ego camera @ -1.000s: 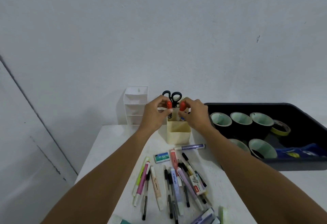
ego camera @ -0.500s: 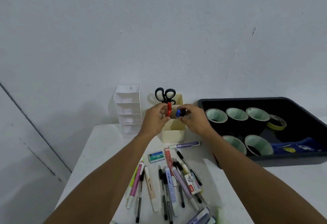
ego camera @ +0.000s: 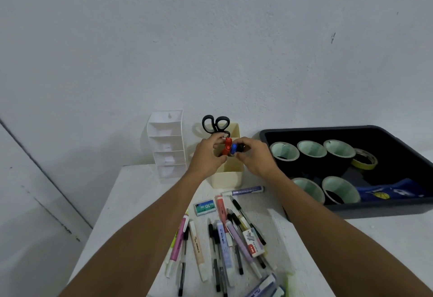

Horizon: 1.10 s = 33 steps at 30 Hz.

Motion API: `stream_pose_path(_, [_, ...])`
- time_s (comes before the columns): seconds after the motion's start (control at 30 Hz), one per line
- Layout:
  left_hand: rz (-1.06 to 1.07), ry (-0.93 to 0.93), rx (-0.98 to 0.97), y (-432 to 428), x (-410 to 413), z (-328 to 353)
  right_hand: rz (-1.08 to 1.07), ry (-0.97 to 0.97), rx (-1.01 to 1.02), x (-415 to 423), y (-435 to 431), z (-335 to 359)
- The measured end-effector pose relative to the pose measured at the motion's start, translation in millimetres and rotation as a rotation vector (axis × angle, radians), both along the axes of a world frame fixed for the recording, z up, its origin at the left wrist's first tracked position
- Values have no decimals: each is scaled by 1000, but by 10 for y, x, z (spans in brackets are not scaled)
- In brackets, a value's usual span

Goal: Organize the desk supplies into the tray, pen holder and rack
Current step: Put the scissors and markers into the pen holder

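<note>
Cream pen holder stands at the far edge of the table, black scissors handles-up inside. Red markers and a blue marker sit upright at its mouth. White tiered rack stands just left. Black tray on the right holds tape rolls. On the near side, pens lie scattered flat, with a green staple box beside them.

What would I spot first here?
The left hand grips red markers and the right hand pinches a blue marker at the cream pen holder, which holds black scissors. Loose pens litter the white table in front; tape rolls sit in the black tray at right.
</note>
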<state>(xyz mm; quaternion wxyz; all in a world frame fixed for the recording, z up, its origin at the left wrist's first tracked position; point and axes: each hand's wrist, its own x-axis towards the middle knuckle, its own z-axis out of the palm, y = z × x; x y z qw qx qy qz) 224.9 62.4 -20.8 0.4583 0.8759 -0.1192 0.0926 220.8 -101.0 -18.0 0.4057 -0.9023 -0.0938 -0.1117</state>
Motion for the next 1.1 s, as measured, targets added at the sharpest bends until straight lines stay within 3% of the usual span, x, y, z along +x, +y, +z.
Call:
stream_pose_path(0.47, [90, -69, 68, 51, -25, -24, 82, 11, -4, 62, -4, -14])
stream_pose_path(0.73, [88, -74, 93, 60, -34, -53, -2, 5, 38, 25, 4, -36])
stream_pose_path(1.1, [70, -93, 76, 170, -65, -57, 38, -82, -77, -1, 49, -6])
